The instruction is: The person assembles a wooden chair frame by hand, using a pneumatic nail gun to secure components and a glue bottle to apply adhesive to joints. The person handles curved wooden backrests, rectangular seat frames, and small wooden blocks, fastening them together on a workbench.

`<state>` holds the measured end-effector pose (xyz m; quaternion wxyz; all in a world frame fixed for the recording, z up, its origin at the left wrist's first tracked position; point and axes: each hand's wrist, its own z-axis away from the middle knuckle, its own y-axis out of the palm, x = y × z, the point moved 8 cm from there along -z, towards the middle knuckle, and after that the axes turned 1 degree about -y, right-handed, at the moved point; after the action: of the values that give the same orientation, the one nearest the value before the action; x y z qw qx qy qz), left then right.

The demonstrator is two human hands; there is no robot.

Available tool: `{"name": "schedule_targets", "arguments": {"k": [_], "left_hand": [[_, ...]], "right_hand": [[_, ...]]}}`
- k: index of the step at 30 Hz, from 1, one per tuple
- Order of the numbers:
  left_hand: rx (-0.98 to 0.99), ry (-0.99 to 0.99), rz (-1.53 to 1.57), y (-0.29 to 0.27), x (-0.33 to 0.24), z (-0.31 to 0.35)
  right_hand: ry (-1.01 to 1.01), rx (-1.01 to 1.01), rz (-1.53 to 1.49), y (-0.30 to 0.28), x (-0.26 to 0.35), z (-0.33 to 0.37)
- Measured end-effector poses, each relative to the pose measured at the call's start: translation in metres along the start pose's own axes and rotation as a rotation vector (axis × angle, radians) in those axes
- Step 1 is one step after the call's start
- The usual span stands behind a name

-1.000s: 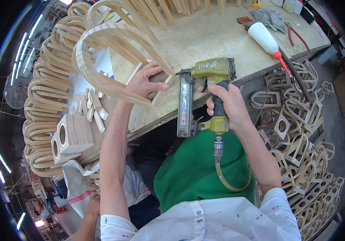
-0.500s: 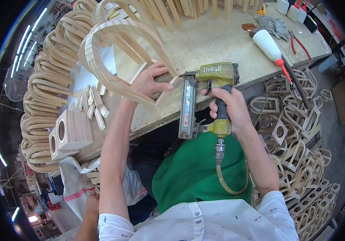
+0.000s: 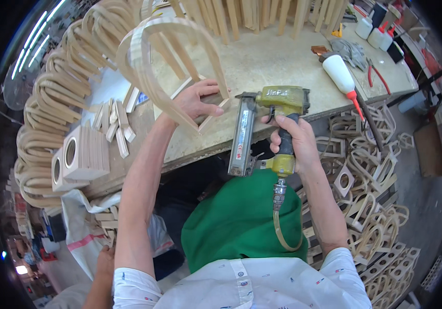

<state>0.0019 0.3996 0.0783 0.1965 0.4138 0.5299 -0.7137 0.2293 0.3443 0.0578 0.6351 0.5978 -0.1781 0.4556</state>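
Observation:
My left hand [image 3: 199, 101] grips an arched wooden frame [image 3: 130, 67] at its lower end, fingers reaching inside the arch. The frame stands tilted above the worktable, its curved top toward the far left, with a short crosspiece [image 3: 211, 117] joining its two legs near my thumb. In my right hand [image 3: 296, 136] is a yellow-green pneumatic nail gun [image 3: 283, 101], held by its black grip, index finger by the trigger. Its nose points left at the frame's right leg, a small gap between them. An air hose [image 3: 282, 232] hangs from the handle.
Small wooden strips [image 3: 115, 121] and blocks with round holes [image 3: 89, 152] lie left on the worktable [image 3: 267, 62]. Bent wood arches [image 3: 51, 103] line its left edge. A white glue bottle [image 3: 338, 72], gloves [image 3: 352, 51] and pliers [image 3: 378, 77] lie right. Another person's arm [image 3: 102, 273] shows lower left.
The nail gun's nose has come slightly away from the frame's leg. The frame has tilted a little to the right in my left hand. The whole view has shifted somewhat.

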Motion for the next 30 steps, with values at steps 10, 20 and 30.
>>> {"name": "schedule_targets", "arguments": {"k": [10,20,30], "left_hand": [[-0.026,-0.050,0.089,0.001,0.006,0.000],[-0.025,0.040,0.042,0.001,0.007,-0.003],[-0.009,0.032,0.063,0.002,-0.007,0.002]], "right_hand": [[-0.208,0.197,0.533,0.052,0.105,0.032],[-1.063,0.579,1.885,0.082,0.037,0.047],[-1.201,0.585,1.979,0.073,0.016,0.036]]}}
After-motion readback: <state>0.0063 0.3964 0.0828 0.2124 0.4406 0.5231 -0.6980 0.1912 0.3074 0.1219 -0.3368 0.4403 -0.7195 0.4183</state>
